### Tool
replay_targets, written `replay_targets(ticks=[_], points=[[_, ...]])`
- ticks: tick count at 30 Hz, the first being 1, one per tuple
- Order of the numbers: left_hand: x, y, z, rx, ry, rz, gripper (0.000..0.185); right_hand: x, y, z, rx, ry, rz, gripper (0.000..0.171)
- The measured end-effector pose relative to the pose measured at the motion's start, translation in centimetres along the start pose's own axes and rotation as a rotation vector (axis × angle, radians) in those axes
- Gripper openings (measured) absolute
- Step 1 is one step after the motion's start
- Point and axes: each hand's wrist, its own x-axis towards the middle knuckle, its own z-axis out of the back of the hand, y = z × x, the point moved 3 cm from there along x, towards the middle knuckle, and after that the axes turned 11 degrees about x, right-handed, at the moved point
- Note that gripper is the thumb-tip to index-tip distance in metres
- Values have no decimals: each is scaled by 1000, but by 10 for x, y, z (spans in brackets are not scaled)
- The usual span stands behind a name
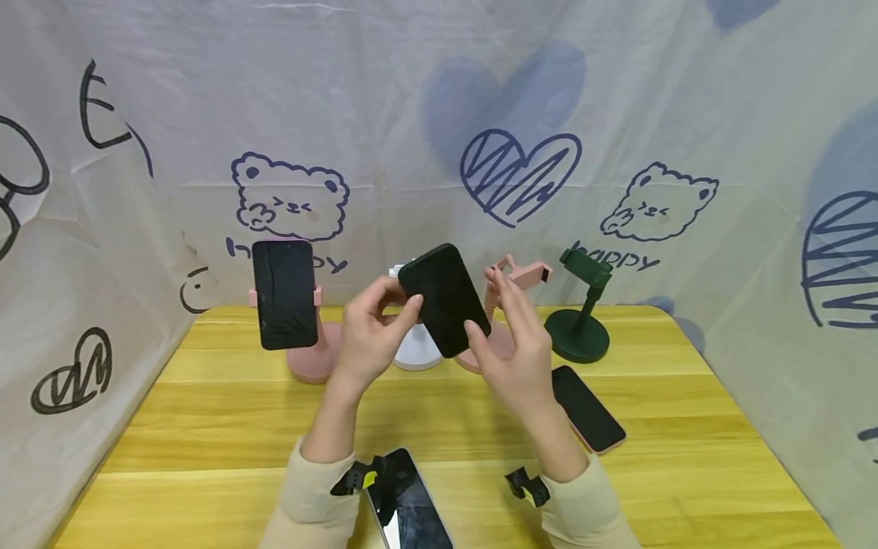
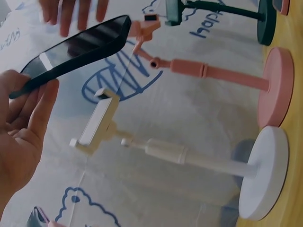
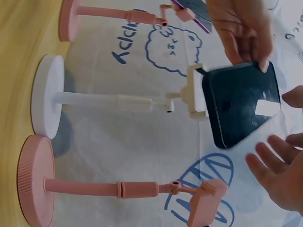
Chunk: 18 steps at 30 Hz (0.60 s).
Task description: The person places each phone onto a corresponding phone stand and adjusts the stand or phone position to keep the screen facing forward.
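Note:
My left hand [image 1: 370, 335] pinches a black smartphone [image 1: 447, 301] by its left edge, holding it tilted in the air above the table. My right hand [image 1: 517, 358] is at the phone's other side with its fingers spread; in the right wrist view a gap shows between those fingers [image 3: 272, 161] and the phone. Behind the held phone stands a white phone stand [image 2: 165, 151], its clamp holding nothing. Beside it, a pink phone stand [image 2: 227, 78] also has no phone in its clamp.
On the left, another pink stand [image 1: 312, 362] carries an upright phone [image 1: 284, 293]. A dark green stand [image 1: 578, 335] is at the back right. Two more phones lie on the wooden table: one at the right [image 1: 590, 412], one at the front [image 1: 411, 499]. A drawn-on cloth [image 1: 384, 99] hangs behind.

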Motion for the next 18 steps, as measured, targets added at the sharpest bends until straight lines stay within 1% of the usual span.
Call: replay_targets(ticks=[3,6,9,11,14,18], points=[[-1,0,7,46,43,-9,18,0,0,5,100,27,-134,61],[-2,-2,12,102,98,-16,19,0,-2,8,177,84,-279,55],[-2,-4,14,149,162,-17,18,-2,-5,9,224,157,-415,50],[-3,-6,15,169,209,-19,18,-3,-7,9,235,203,-491,48],[-3,-6,14,183,268,-25,19,-5,-11,8,232,265,-573,43],[-4,-5,14,185,333,-16,19,-7,-14,7,211,319,-622,33]])
